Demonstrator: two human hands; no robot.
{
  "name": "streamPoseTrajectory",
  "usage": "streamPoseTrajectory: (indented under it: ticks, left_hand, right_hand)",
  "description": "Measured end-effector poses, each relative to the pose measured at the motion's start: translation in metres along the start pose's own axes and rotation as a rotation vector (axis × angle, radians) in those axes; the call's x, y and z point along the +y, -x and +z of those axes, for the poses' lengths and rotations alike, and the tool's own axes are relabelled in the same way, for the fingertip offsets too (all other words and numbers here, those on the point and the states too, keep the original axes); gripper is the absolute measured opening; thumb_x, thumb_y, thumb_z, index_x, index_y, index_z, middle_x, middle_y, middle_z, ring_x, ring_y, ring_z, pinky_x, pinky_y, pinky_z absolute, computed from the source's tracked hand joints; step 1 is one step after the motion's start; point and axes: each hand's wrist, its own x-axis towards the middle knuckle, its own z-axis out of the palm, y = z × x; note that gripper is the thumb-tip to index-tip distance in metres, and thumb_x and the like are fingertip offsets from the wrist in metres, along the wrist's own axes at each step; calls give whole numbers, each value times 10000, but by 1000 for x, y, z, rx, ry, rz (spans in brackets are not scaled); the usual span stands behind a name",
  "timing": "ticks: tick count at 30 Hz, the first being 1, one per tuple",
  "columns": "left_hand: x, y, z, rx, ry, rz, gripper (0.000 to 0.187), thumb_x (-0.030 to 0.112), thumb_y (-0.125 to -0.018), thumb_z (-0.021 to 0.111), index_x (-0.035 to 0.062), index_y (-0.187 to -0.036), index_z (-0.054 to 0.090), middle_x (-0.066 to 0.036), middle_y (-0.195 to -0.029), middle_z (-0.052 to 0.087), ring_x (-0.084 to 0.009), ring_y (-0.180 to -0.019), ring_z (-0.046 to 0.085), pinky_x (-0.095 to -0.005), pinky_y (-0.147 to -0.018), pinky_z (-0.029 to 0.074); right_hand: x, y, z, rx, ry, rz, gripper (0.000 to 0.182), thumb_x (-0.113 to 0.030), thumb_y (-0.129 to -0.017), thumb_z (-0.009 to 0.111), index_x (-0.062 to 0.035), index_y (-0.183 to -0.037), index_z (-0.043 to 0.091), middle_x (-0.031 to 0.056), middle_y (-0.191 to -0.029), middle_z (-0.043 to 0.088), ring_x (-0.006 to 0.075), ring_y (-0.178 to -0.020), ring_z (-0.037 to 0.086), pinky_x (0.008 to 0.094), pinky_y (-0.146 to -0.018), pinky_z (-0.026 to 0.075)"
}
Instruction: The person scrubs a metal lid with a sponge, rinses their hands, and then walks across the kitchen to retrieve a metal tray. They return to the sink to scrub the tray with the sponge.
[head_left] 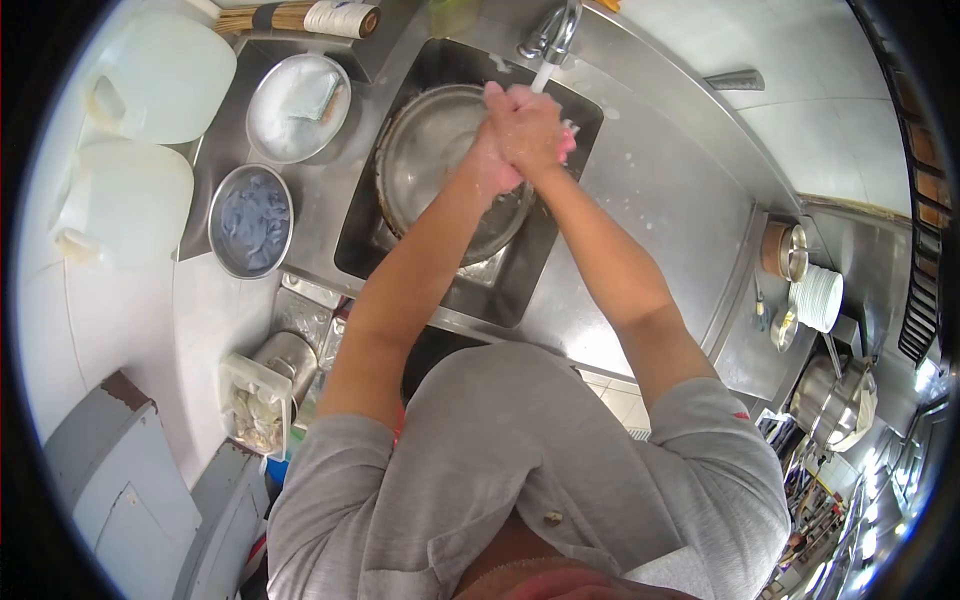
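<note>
My left hand point(492, 158) and my right hand point(530, 128) are clasped together over the sink, wet, with some white suds on them. The right hand lies on top and wraps round the left, whose fingers are partly hidden. Just beyond them a chrome faucet point(566, 32) lets a stream of water point(542, 77) run down at the hands. Below, inside the metal sink point(352, 245), a large round metal pan point(425, 150) with a dark-stained rim holds water. My forearms cover part of the pan and sink.
Left of the sink stand a metal bowl point(262, 135) with suds and a sponge point(316, 92), and another bowl point(218, 235) of grey cloth-like pieces in liquid. Large white jugs point(165, 75) line the wall. On the right are stacked white plates point(818, 298) and a metal pot point(825, 400).
</note>
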Motion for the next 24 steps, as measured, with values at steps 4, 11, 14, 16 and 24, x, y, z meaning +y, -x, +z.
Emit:
streamPoseTrajectory:
  ticks: [4, 11, 14, 16, 24]
  left_hand:
    - [16, 5, 35, -109, -101, 50, 499, 473, -991, 500, 63, -1272, 540, -129, -1219, 619, -259, -1090, 608, -429, -968, 494]
    - [28, 35, 41, 252, -345, -241, 488, 394, -1021, 470, 29, -1344, 491, -129, -1280, 602, -282, -1160, 593, -423, -983, 488]
    - [61, 67, -37, 240, -763, -52, 471, 329, -1007, 514, 19, -1359, 477, -156, -1267, 604, -294, -1149, 602, -424, -957, 503]
    - [60, 72, -46, 570, -682, -109, 465, 298, -996, 534, 2, -1350, 479, -180, -1263, 602, -304, -1143, 605, -423, -945, 509]
    - [-7, 43, -47, 586, -229, -202, 405, 292, -1001, 517, 30, -1309, 499, -198, -1260, 594, -331, -1147, 605, -458, -955, 508]
  right_hand:
    - [3, 8, 1, 125, 239, -552, 376, -357, -922, 543, -23, -1027, 677, 189, -961, 688, 390, -961, 630, 451, -882, 454]
    - [65, -36, 4, -286, 66, 53, 339, -318, -968, 496, -22, -1021, 652, 192, -946, 685, 383, -788, 668, 461, -725, 522]
    - [62, -21, 2, -495, -494, 606, 321, -206, -963, 532, 67, -1104, 623, 223, -1050, 688, 355, -866, 694, 441, -729, 567]
    - [42, -13, -3, -550, -782, 639, 345, -179, -968, 516, 98, -1161, 584, 246, -1099, 664, 373, -957, 673, 465, -805, 564]
    - [29, -23, 10, -382, -1212, 761, 447, -231, -1025, 425, 158, -1235, 489, 291, -1229, 592, 435, -1141, 588, 521, -1012, 473]
